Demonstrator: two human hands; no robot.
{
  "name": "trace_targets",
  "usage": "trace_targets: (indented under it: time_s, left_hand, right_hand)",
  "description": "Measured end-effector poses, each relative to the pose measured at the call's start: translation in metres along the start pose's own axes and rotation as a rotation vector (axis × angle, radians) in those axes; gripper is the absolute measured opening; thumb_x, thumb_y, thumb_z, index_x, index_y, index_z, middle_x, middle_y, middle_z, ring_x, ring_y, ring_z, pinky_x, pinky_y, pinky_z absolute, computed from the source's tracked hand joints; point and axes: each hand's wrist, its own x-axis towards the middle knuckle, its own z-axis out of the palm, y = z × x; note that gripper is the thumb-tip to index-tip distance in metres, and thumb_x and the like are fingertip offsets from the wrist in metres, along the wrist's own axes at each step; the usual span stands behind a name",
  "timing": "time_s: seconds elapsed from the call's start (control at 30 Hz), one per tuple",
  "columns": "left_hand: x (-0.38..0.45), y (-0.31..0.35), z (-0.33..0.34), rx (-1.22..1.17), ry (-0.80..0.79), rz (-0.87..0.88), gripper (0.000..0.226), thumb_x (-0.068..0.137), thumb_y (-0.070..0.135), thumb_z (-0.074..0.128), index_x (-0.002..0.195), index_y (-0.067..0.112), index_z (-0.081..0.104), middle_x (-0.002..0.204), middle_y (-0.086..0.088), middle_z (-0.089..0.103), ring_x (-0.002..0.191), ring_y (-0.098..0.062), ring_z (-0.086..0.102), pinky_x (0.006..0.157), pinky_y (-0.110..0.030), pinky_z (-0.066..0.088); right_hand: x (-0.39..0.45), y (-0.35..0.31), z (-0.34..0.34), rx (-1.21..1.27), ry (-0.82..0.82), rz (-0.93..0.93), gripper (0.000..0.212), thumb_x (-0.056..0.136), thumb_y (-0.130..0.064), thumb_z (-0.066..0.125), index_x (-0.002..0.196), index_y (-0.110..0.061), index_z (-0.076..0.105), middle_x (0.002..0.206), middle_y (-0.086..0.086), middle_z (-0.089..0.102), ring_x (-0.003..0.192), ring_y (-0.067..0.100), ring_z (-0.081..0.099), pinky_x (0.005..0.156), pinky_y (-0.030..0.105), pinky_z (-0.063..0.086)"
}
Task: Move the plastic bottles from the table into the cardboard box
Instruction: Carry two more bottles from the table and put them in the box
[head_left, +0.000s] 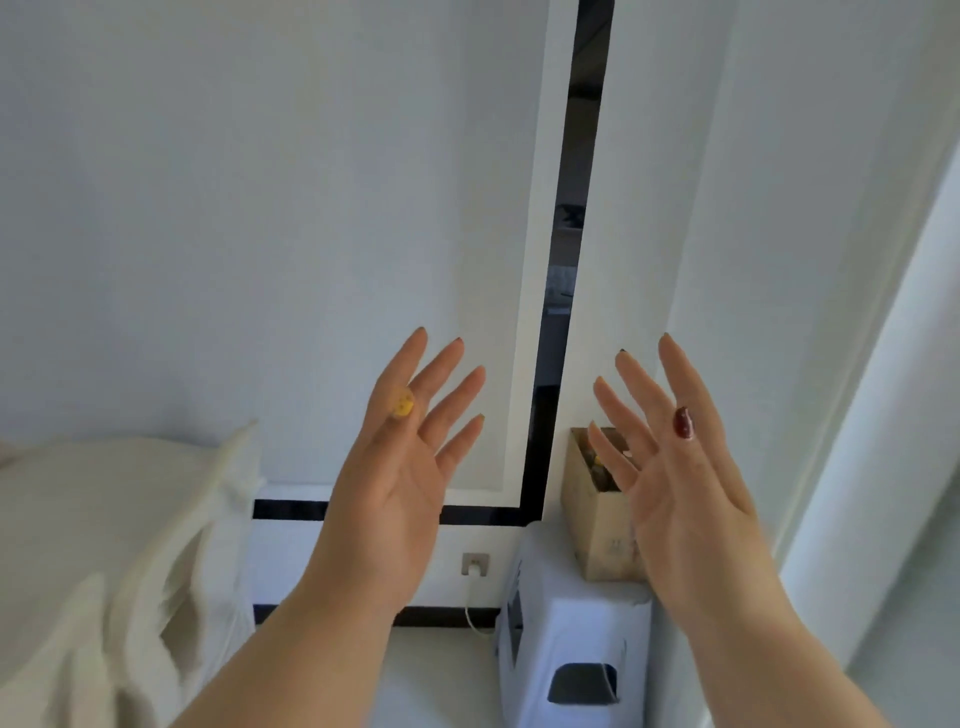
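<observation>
My left hand (410, 457) and my right hand (670, 467) are both raised in front of a white wall, palms facing each other, fingers spread, holding nothing. A small open cardboard box (592, 525) stands on top of a white appliance, partly hidden behind my right hand; something brownish shows inside it. No plastic bottles and no table are in view.
A white appliance (571, 649) with a dark handle recess stands below the box, against the wall. White fabric (119, 561) lies at the left. A wall socket (475, 564) with a white cable sits between my arms. A dark vertical gap (576, 260) runs up the wall.
</observation>
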Motion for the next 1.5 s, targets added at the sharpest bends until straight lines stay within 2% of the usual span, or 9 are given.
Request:
trace_targets:
  time_s: [0.17, 0.37, 0.5, 0.67, 0.8, 0.97, 1.13, 1.27, 1.5]
  left_hand:
    - [-0.086, 0.070, 0.001, 0.199, 0.041, 0.035, 0.078, 0.081, 0.058, 0.065, 0.149, 0.032, 0.037, 0.152, 0.009, 0.048, 0.139, -0.019, 0.047, 0.113, -0.048, 0.034]
    - [-0.168, 0.169, -0.041, 0.457, 0.110, 0.111, 0.067, 0.086, 0.040, 0.054, 0.149, 0.032, 0.035, 0.150, 0.015, 0.049, 0.137, -0.011, 0.050, 0.112, -0.040, 0.037]
    - [-0.233, 0.239, -0.090, 0.570, 0.173, 0.138, 0.069, 0.085, 0.043, 0.059, 0.149, 0.033, 0.035, 0.149, 0.016, 0.050, 0.136, -0.010, 0.050, 0.111, -0.038, 0.038]
    - [-0.326, 0.335, -0.175, 0.700, 0.253, 0.140, 0.081, 0.081, 0.064, 0.062, 0.150, 0.032, 0.034, 0.150, 0.013, 0.049, 0.136, -0.012, 0.050, 0.110, -0.039, 0.038]
    - [-0.402, 0.413, -0.249, 0.837, 0.291, 0.113, 0.081, 0.081, 0.060, 0.066, 0.150, 0.030, 0.035, 0.150, 0.012, 0.049, 0.137, -0.013, 0.049, 0.111, -0.040, 0.037]
    - [-0.478, 0.496, -0.333, 1.048, 0.380, 0.088, 0.070, 0.083, 0.040, 0.061, 0.148, 0.030, 0.038, 0.147, 0.019, 0.051, 0.137, -0.007, 0.048, 0.113, -0.041, 0.036]
    - [-0.517, 0.541, -0.405, 1.240, 0.427, 0.050, 0.071, 0.081, 0.041, 0.060, 0.148, 0.032, 0.038, 0.148, 0.018, 0.049, 0.139, -0.002, 0.042, 0.111, -0.017, 0.033]
    - [-0.533, 0.554, -0.469, 1.236, 0.483, 0.010, 0.072, 0.079, 0.044, 0.061, 0.147, 0.037, 0.038, 0.147, 0.017, 0.050, 0.137, 0.001, 0.044, 0.108, -0.023, 0.033]
    - [-0.518, 0.548, -0.591, 1.157, 0.478, -0.062, 0.072, 0.079, 0.038, 0.062, 0.147, 0.031, 0.041, 0.146, 0.018, 0.051, 0.134, -0.001, 0.048, 0.108, -0.015, 0.037]
  right_hand:
    - [-0.071, -0.051, 0.042, -0.068, -0.045, -0.010, 0.085, 0.075, -0.071, 0.063, 0.148, -0.042, 0.033, 0.149, -0.014, 0.048, 0.136, 0.012, 0.049, 0.113, 0.049, 0.037]
    - [-0.131, -0.099, 0.131, -0.193, -0.188, -0.098, 0.077, 0.080, -0.071, 0.053, 0.148, -0.045, 0.028, 0.146, -0.026, 0.046, 0.135, 0.000, 0.047, 0.106, 0.023, 0.046]
    - [-0.175, -0.121, 0.214, -0.210, -0.261, -0.122, 0.064, 0.089, -0.053, 0.050, 0.148, -0.049, 0.025, 0.147, -0.029, 0.042, 0.135, -0.005, 0.044, 0.107, 0.027, 0.038]
    - [-0.240, -0.140, 0.339, -0.095, -0.302, -0.114, 0.068, 0.086, -0.050, 0.051, 0.149, -0.046, 0.027, 0.148, -0.026, 0.044, 0.135, 0.001, 0.046, 0.110, 0.037, 0.039]
    - [-0.299, -0.146, 0.440, 0.004, -0.299, -0.092, 0.068, 0.085, -0.049, 0.053, 0.148, -0.046, 0.028, 0.146, -0.025, 0.046, 0.134, 0.001, 0.048, 0.110, 0.036, 0.040]
    - [-0.355, -0.151, 0.556, 0.030, -0.360, -0.069, 0.071, 0.084, -0.048, 0.055, 0.149, -0.043, 0.028, 0.148, -0.022, 0.045, 0.133, 0.000, 0.048, 0.110, 0.036, 0.040]
    - [-0.373, -0.147, 0.642, -0.047, -0.418, -0.092, 0.069, 0.084, -0.049, 0.055, 0.147, -0.049, 0.026, 0.147, -0.024, 0.044, 0.132, -0.003, 0.048, 0.107, 0.019, 0.041]
    - [-0.374, -0.125, 0.708, -0.080, -0.429, -0.067, 0.062, 0.089, -0.051, 0.055, 0.145, -0.049, 0.030, 0.145, -0.022, 0.048, 0.127, -0.004, 0.052, 0.104, 0.018, 0.043]
    - [-0.357, -0.045, 0.812, -0.121, -0.450, 0.068, 0.072, 0.078, -0.051, 0.058, 0.146, -0.039, 0.038, 0.133, -0.021, 0.057, 0.117, -0.001, 0.060, 0.101, 0.023, 0.047]
